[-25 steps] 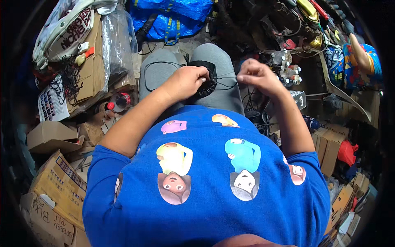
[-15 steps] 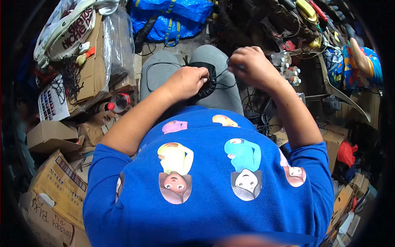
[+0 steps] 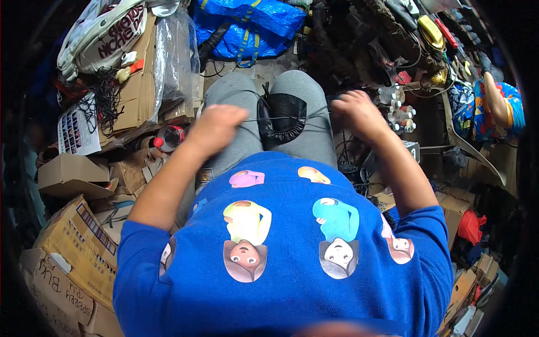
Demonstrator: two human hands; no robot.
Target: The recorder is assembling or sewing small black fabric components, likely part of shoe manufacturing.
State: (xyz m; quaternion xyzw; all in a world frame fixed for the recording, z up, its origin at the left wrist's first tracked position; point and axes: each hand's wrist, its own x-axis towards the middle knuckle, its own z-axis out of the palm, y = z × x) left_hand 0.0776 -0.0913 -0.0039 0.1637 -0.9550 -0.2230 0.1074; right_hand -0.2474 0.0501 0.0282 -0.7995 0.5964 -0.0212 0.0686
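On my grey-trousered thighs rests a black piece point(image 3: 289, 106) with a rounded, puckered edge, like the upper of a moccasin shoe. A thin black cord point(image 3: 255, 119) runs from it to both sides. My left hand point(image 3: 216, 129), smeared by motion, is closed on the cord to the left of the piece. To the right, my right hand point(image 3: 359, 115) is also closed, with the cord coming from its fingers. Both hands are apart from the black piece itself. A small dark tip, too small to name, stands up from the piece's upper left edge.
A blue bag point(image 3: 247, 28) lies beyond my knees. Flattened cardboard point(image 3: 137, 90) with tangled black cords point(image 3: 104, 106) stands at the left. Small bottles point(image 3: 401, 115) are at the right. A co-worker's arm point(image 3: 494, 95) shows at the far right.
My left hand has let go of the black piece and moved left with the cord. My right hand has moved slightly right and down. The cord now stretches across the piece.
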